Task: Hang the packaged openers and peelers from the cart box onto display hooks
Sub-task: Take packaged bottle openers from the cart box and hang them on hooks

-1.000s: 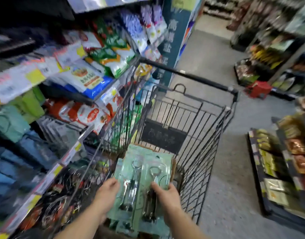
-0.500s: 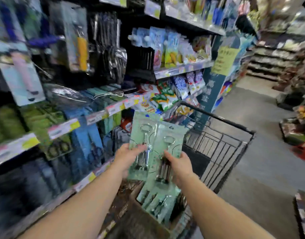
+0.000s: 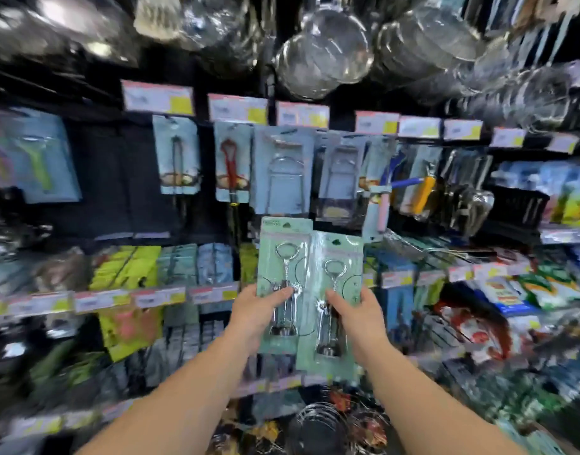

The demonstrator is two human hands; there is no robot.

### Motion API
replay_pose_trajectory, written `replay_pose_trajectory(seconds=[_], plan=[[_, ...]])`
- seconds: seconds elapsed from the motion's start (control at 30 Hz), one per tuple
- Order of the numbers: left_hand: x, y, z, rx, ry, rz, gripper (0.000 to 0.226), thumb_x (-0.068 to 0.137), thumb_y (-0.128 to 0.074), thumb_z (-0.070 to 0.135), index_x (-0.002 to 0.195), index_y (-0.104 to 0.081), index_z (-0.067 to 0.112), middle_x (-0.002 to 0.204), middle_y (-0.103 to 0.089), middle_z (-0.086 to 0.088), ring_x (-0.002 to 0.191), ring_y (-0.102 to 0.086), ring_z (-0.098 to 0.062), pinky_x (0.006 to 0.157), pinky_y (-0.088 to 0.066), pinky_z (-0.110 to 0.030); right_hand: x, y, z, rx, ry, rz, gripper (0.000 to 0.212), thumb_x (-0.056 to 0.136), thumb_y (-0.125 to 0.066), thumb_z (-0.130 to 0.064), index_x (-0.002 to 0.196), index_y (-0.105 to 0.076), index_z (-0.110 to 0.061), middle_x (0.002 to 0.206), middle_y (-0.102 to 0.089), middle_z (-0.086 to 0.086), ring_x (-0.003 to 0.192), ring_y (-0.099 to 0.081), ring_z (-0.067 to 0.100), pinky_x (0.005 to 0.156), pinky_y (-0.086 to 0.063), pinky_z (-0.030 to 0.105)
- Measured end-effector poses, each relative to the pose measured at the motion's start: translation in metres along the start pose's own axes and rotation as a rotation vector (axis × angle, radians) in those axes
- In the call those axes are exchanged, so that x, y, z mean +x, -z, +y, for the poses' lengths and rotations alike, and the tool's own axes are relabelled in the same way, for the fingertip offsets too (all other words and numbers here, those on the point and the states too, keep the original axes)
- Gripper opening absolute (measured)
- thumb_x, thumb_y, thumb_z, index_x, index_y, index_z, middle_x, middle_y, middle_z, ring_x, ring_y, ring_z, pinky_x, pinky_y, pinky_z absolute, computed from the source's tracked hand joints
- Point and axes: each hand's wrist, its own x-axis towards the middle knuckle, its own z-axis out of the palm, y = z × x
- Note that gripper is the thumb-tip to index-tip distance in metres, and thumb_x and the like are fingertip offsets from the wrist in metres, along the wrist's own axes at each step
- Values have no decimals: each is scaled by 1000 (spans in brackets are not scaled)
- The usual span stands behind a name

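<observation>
Two pale green carded packs, each with a metal corkscrew opener, are held up in front of the display wall. My left hand (image 3: 257, 311) grips the left opener pack (image 3: 283, 254) by its lower part. My right hand (image 3: 357, 315) grips the right opener pack (image 3: 339, 257), which overlaps the left one slightly and sits a little lower. Both packs are upright, with their hang holes at the top. Just above them hang packaged kitchen tools (image 3: 283, 172) on display hooks. The cart and its box are out of view.
A row of price tags (image 3: 237, 108) runs above the hanging packs. Wrapped metal strainers (image 3: 324, 57) hang overhead. A shelf edge with price labels (image 3: 157, 297) crosses at hand height, with packaged goods below. Snack bags (image 3: 508, 293) lie at the right.
The view has swung from the cart up and left to face the display wall. Both hands have lifted the two opener packs from the cart box up to the hooks' height.
</observation>
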Motion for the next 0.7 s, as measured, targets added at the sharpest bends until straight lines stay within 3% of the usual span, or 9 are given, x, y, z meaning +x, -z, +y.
replay_pose_trajectory(seconds=[0.13,0.17,0.23,0.3,0.37,0.43,0.53,0.63,0.7], plan=[[-26,162,39,-26,-105,179,102,53,-89,51,137,-48,11,138,-58,-6,124,-54,-29,108,-41,-50,-59,-152,-25,-9,76,-169,68,81,-75,-38,137,-45,-15,117,-51,-12,96,-53,9,88,-41,29],[-31,199,48,-39,-124,226,95,53,-89,52,131,-53,11,129,-63,-4,118,-58,-28,105,-44,-51,-76,-188,-31,-3,86,-211,67,81,-76,-39,136,-47,-14,126,-57,-5,104,-57,15,92,-45,32],[-42,268,65,-54,-154,313,55,61,-89,46,101,-64,18,92,-71,13,91,-63,-16,84,-54,-38,-106,-254,-46,4,89,-293,77,79,-75,-44,141,-42,-13,139,-53,7,122,-53,27,102,-44,43],[-54,324,80,-66,-208,386,32,70,-86,38,78,-57,28,75,-65,20,72,-54,-2,63,-44,-23,-132,-308,-63,18,103,-366,84,78,-75,-47,145,-37,-15,147,-46,5,129,-48,28,105,-40,41],[-60,370,93,-44,-221,428,36,72,-84,40,98,-66,23,104,-71,6,89,-62,-11,76,-49,-30,-150,-350,-79,35,116,-403,83,79,-75,-45,145,-35,-17,147,-44,2,124,-49,22,97,-40,33],[-59,402,103,-32,-237,479,63,71,-84,45,120,-63,12,123,-65,-4,110,-60,-23,99,-44,-37,-160,-378,-94,65,138,-411,63,79,-76,-40,130,-45,-20,138,-53,2,108,-57,15,89,-44,28],[-46,430,111,-30,-257,496,39,70,-84,45,96,-68,21,105,-68,1,100,-62,-21,95,-43,-35,-157,-400,-112,106,164,-373,75,78,-79,-36,140,-42,-17,138,-52,0,116,-54,20,97,-43,35],[-27,435,113,-50,-281,464,59,68,-84,47,109,-63,10,120,-63,2,111,-57,-25,105,-41,-43,-138,-404,-133,114,276,-276,74,77,-81,-32,138,-39,-25,127,-58,-1,99,-59,13,86,-44,30],[-9,429,114,-73,-304,469,76,69,-84,47,131,-54,15,114,-51,5,109,-53,-23,104,-37,-44,-120,-403,-143,115,338,-230,77,78,-79,-32,141,-35,-31,130,-59,2,110,-60,19,93,-49,37]])
